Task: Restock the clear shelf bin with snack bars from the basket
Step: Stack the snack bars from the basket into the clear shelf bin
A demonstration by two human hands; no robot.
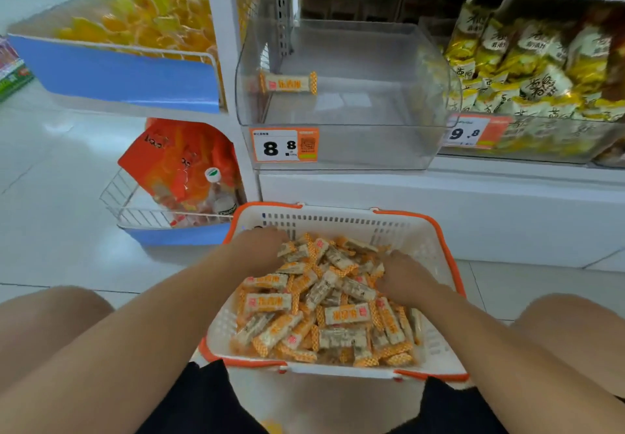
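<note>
Both hands down in white-orange basket (436, 230), lower centre: left hand (262, 252), right hand (404, 276) buried among snack bars (333, 301); finger posture hidden, cannot tell. Clear shelf bin (341, 142) above, one bar (288, 83) inside.

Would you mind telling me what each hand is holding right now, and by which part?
Both the left hand and right hand are dug into the snack bars in the basket; fingers are buried, so any hold cannot be told.

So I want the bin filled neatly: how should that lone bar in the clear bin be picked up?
Pinch the lone bar across its middle, reaching down through the clear bin's open top. It lies flat and sideways, crimped ends left and right.
</note>
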